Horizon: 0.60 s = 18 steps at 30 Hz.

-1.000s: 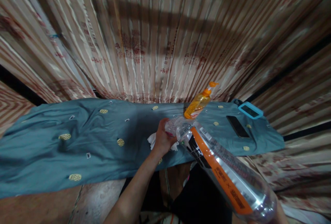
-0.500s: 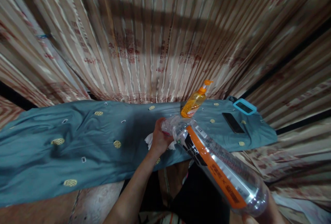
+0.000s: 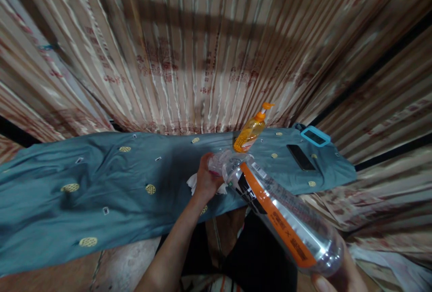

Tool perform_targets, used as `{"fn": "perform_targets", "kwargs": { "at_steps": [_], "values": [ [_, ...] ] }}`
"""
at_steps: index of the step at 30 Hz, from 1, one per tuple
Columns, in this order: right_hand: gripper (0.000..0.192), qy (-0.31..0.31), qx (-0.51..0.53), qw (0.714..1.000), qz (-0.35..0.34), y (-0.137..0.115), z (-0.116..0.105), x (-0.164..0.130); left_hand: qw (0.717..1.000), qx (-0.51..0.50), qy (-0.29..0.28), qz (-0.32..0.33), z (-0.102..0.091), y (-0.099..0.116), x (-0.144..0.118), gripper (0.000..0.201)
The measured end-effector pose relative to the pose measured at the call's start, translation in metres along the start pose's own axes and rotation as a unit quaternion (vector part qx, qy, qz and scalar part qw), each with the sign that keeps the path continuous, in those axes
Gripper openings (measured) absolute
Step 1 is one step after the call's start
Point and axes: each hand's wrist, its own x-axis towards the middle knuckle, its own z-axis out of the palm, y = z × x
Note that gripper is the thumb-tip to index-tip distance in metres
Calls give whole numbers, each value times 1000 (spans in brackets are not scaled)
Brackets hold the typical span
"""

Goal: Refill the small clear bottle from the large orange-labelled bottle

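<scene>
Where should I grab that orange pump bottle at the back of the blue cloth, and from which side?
Take the orange pump bottle around its body, below the pump neck, probably with the hand coming in from the front. It stands close to the striped curtain behind it, and the narrow pump top offers less to hold.

The bottle (image 3: 280, 220) carries an orange label strip with dark print and a barcode near its neck, both too blurred to read. Reddish marks on the curtain (image 3: 216, 58) cannot be read either.
</scene>
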Motion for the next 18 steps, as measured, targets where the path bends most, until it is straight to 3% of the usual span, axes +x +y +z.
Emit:
{"fn": "perform_targets", "kwargs": {
  "at_steps": [18],
  "values": [
    [76,-25,-2,1000,12,7,-8,-3,1000,-18,-10,-11,-1,7,1,82]
  ]
}}
